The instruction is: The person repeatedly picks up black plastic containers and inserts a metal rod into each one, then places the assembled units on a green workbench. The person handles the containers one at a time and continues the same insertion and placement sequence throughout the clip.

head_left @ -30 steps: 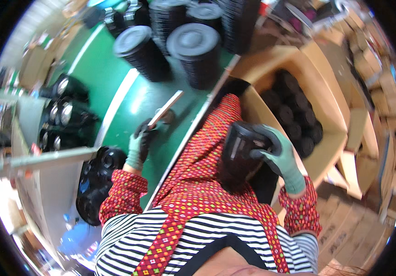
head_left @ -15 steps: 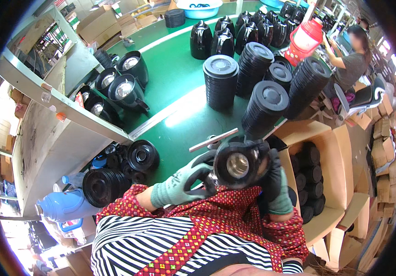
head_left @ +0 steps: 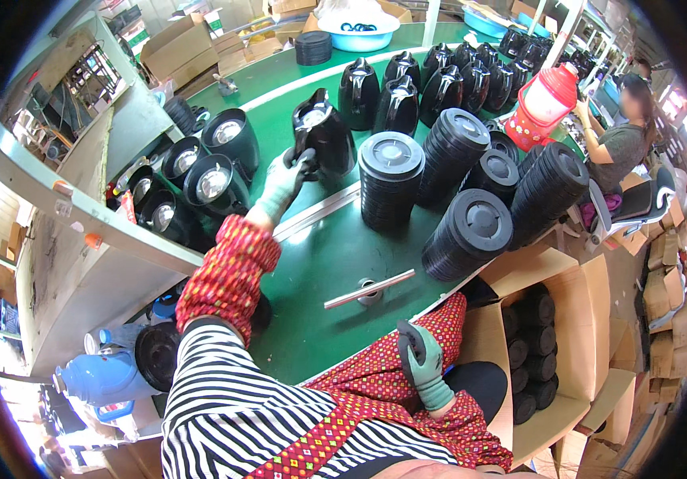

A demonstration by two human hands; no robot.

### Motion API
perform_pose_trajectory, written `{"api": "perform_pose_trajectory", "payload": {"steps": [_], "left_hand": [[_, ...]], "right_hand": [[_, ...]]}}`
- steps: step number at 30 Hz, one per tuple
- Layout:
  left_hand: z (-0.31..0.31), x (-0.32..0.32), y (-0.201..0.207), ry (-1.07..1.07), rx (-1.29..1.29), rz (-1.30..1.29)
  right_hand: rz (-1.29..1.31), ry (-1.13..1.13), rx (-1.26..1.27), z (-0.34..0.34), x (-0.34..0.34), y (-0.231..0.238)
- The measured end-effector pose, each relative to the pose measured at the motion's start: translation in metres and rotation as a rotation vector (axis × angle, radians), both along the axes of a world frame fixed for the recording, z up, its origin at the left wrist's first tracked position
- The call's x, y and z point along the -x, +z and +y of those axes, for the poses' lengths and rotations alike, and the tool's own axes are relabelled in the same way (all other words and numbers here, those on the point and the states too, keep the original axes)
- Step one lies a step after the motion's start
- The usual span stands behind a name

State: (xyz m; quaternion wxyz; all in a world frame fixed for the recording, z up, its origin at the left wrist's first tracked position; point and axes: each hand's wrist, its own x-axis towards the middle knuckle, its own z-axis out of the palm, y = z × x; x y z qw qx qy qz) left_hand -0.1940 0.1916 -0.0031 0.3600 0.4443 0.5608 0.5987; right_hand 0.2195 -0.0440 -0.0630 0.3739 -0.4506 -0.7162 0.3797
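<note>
My left hand (head_left: 283,182), in a grey-green glove with dark fingers, reaches out over the green bench (head_left: 303,319). Its fingers are closed on the near side of a glossy black jug (head_left: 323,140), at what looks like the handle. That jug stands upright or nearly so, just left of several similar black jugs (head_left: 398,105). Close to my lap is my right hand (head_left: 422,359), gloved alike, its fingers loosely curled with nothing visible in them. Between my hands, a metal crossbar tool (head_left: 370,289) sits on the bench.
Stacks of black round lids (head_left: 391,156) stand right of centre. Open black jugs (head_left: 214,177) cluster at left by a metal frame (head_left: 96,215). A cardboard box (head_left: 575,319) of black parts is at my right. A red-and-white jug (head_left: 542,104) and a co-worker (head_left: 627,132) are farther right.
The black piece both hands held over the crossbar tool is no longer there. My left hand has moved forward-left to a jug beside the row; my right hand has dropped back toward my lap.
</note>
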Motion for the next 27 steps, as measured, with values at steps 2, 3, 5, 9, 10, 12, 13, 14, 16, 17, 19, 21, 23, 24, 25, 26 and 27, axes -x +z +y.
{"api": "perform_pose_trajectory", "payload": {"steps": [2,3,5,9,10,12,13,14,16,17,19,21,23,24,25,26,27], "left_hand": [[0.048,-0.003,-0.027,0.062,0.056,0.060],[0.064,-0.012,-0.032,0.055,0.062,0.035],[0.077,-0.039,-0.026,0.122,0.068,0.251],[0.066,-0.053,-0.006,0.271,0.206,0.592],[0.062,-0.044,-0.009,0.375,0.172,0.657],[0.062,-0.003,-0.013,0.556,0.138,0.797],[0.059,0.004,0.003,0.603,0.208,0.796],[0.063,0.030,0.003,0.698,0.259,0.919],[0.072,0.073,-0.004,0.770,0.425,1.282],[0.080,0.093,-0.006,0.710,0.563,1.282],[0.089,0.107,-0.004,0.598,0.700,1.316],[0.089,0.105,-0.001,0.594,0.660,1.270],[0.081,0.104,0.001,0.672,0.562,1.091],[0.075,0.107,-0.007,0.714,0.493,1.089],[0.071,0.110,-0.011,0.756,0.414,1.098],[0.063,0.093,-0.002,0.732,0.292,1.062],[0.054,0.077,0.010,0.669,0.235,0.986]], "right_hand": [[-0.001,0.036,-0.022,0.004,-0.003,-0.005],[-0.039,0.041,-0.047,0.006,-0.001,0.006],[-0.054,0.015,-0.092,0.004,0.000,0.009],[-0.092,0.000,-0.128,0.004,-0.001,0.012],[-0.084,0.015,-0.140,0.005,0.001,0.010],[-0.066,0.031,-0.166,0.006,0.003,0.007],[-0.070,0.019,-0.156,0.005,0.004,0.007],[-0.068,0.032,-0.164,0.006,0.006,0.008],[-0.068,0.054,-0.183,0.008,0.009,0.009],[-0.065,0.064,-0.180,0.009,0.010,0.009],[-0.078,0.056,-0.175,0.009,0.008,0.009],[-0.095,0.052,-0.198,0.008,0.007,0.007],[-0.090,0.049,-0.184,0.006,0.008,0.008],[-0.100,0.056,-0.185,0.006,0.008,0.009],[-0.100,0.058,-0.193,0.006,0.009,0.008],[-0.115,0.044,-0.195,0.006,0.009,0.009],[-0.123,0.032,-0.176,0.005,0.009,0.010]]}}
